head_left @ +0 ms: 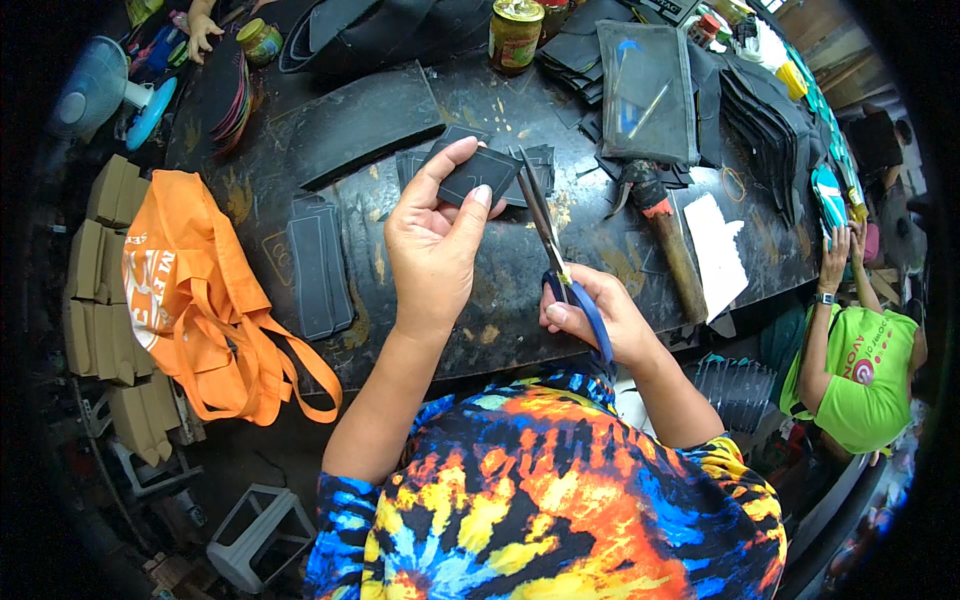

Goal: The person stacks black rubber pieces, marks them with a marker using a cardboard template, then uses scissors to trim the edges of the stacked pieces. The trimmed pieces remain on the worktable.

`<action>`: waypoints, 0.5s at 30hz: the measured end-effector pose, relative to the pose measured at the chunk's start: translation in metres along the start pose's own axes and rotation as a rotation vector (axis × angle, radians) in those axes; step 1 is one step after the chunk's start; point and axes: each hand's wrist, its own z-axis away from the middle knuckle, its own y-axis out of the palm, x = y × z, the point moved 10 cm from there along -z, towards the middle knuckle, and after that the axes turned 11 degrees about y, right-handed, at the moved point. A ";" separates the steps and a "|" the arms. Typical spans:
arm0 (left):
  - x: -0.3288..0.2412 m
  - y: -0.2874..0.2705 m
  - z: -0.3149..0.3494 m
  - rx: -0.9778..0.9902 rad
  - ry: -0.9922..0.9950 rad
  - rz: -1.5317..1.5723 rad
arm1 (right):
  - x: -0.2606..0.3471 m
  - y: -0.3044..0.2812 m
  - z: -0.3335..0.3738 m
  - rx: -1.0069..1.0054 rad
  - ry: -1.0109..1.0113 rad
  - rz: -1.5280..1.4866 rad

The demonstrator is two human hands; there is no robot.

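Note:
Above the dark worktable, my left hand [437, 235] pinches a small black rectangular piece [478, 174], leather-like, between thumb and fingers. My right hand [600, 312] grips scissors [543, 225] with blue handles, their blades pointing up and away from me beside the piece's right edge. The blades look slightly parted, and whether they touch the piece I cannot tell. More black cut pieces [538, 163] lie on the table behind my left hand. To its left rests a stack of longer black pieces [320, 265].
A hammer [672, 240] and a torn white sheet [716, 250] lie at right, below a clear pouch [648, 90]. A thick black slab [370, 125] and a jar [515, 35] are farther back. An orange bag [205, 290] hangs at left. A person in green [860, 370] works at right.

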 end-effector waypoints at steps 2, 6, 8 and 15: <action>-0.001 -0.001 0.000 -0.005 0.005 -0.007 | 0.003 0.001 -0.001 -0.010 -0.010 0.025; -0.002 -0.003 0.000 -0.005 -0.001 -0.034 | 0.003 -0.003 -0.001 -0.070 0.016 0.103; -0.003 -0.003 0.001 0.004 -0.005 -0.045 | 0.007 -0.004 -0.001 -0.097 -0.024 0.187; -0.005 -0.002 0.001 -0.001 0.010 -0.048 | 0.009 -0.004 -0.002 -0.147 -0.059 0.223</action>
